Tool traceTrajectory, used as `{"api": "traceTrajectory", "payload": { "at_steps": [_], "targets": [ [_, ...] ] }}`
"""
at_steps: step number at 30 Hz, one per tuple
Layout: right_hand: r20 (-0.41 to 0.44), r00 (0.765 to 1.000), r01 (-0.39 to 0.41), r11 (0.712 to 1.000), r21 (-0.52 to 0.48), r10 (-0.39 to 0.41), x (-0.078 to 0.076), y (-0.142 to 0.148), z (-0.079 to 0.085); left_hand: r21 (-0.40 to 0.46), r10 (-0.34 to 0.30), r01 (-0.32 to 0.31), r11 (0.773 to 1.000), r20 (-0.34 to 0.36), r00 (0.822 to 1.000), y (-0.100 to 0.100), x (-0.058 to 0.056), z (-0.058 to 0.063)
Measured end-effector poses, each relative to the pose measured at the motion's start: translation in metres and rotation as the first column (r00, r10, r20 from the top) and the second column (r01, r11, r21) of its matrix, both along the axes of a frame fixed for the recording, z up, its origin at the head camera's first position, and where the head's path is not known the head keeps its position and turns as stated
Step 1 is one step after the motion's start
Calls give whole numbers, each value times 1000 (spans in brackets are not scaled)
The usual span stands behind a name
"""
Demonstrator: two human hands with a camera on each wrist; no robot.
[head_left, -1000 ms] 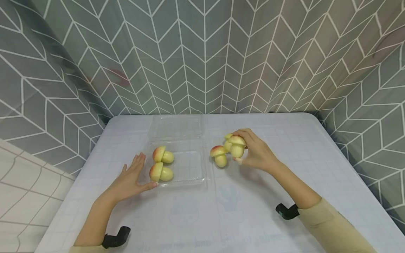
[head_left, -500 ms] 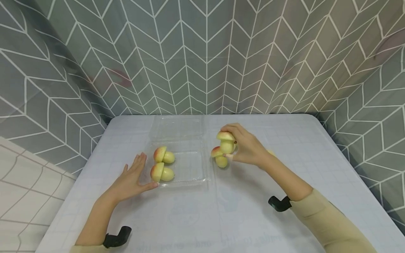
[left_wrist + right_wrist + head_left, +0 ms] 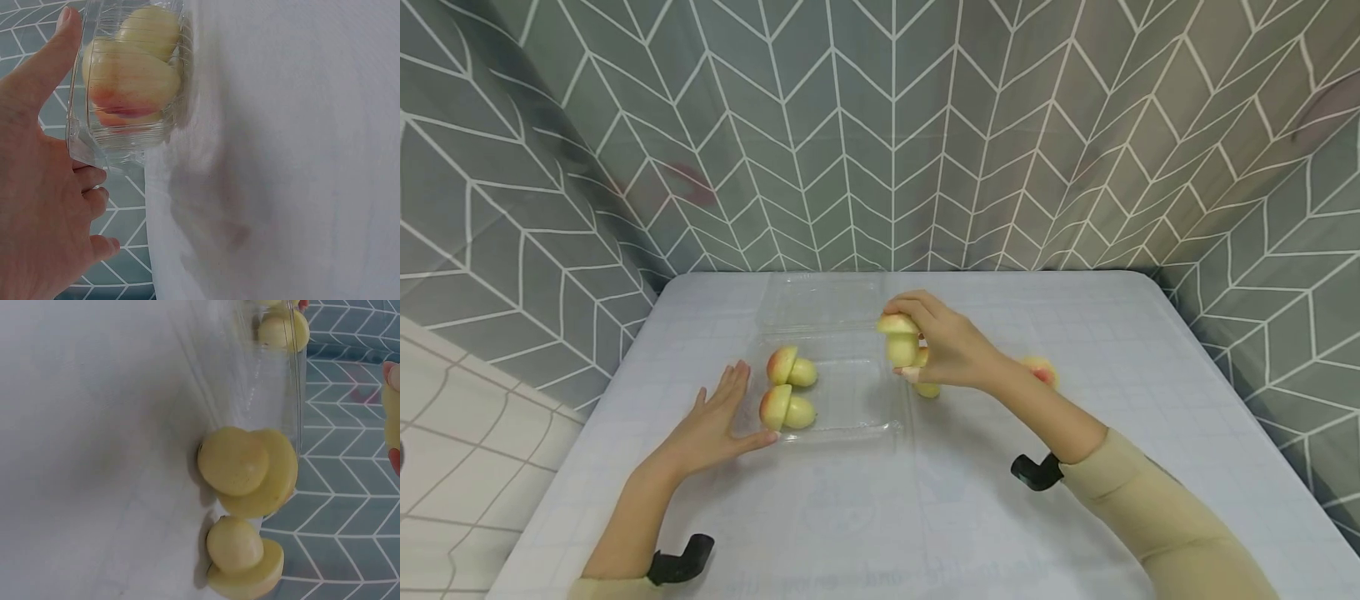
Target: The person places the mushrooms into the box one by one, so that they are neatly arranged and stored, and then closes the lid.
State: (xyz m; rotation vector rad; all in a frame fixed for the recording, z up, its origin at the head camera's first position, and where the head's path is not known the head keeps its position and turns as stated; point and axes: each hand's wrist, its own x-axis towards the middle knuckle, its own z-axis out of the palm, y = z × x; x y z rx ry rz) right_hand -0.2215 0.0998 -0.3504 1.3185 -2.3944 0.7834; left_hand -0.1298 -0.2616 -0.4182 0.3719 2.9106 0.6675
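My right hand (image 3: 953,342) grips a yellow mushroom (image 3: 898,343) with a reddish cap, fingers on the cap side and thumb low on the stem. It hovers near the right edge of the clear plastic container (image 3: 850,429). Two similar mushrooms, one at the back (image 3: 792,367) and one at the front (image 3: 786,408), lie on their sides in the container's left part. My left hand (image 3: 711,425) rests at the container's left side, fingers extended, thumb by the front left corner. In the right wrist view, the held mushroom (image 3: 392,415) shows only at the right edge, between fingertips.
One mushroom (image 3: 928,389) stands on the table behind my right hand, partly hidden. Another (image 3: 1040,369) lies farther right, behind the forearm. The container's lid (image 3: 823,300) lies folded back toward the far edge. A patterned curtain (image 3: 887,150) surrounds the white-covered table (image 3: 865,525).
My right hand has carried its mushroom left, from the loose mushrooms to the container's right side. The mushroom behind the forearm has come into view. My left hand stays put.
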Motion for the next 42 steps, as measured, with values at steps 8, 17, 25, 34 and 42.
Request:
{"api": "traceTrajectory", "payload": {
  "at_steps": [8,17,25,34,42],
  "targets": [
    [-46,998,-41,998,43,43,-4,-21,1,0,-2,2,1000,-1,1000,0,-1,0],
    [-10,997,-80,992,100,81,-8,-37,-5,-10,-2,2,1000,-6,1000,0,-1,2],
    [15,994,-110,987,116,109,-14,-49,-9,-3,-1,1,1000,4,1000,1,0,5],
    [32,986,-166,981,99,164,-21,-60,-14,6,2,-2,1000,6,1000,1,2,5],
    [96,977,-198,975,98,189,-25,-73,-20,1,-2,2,1000,0,1000,0,2,2]
  ]
}}
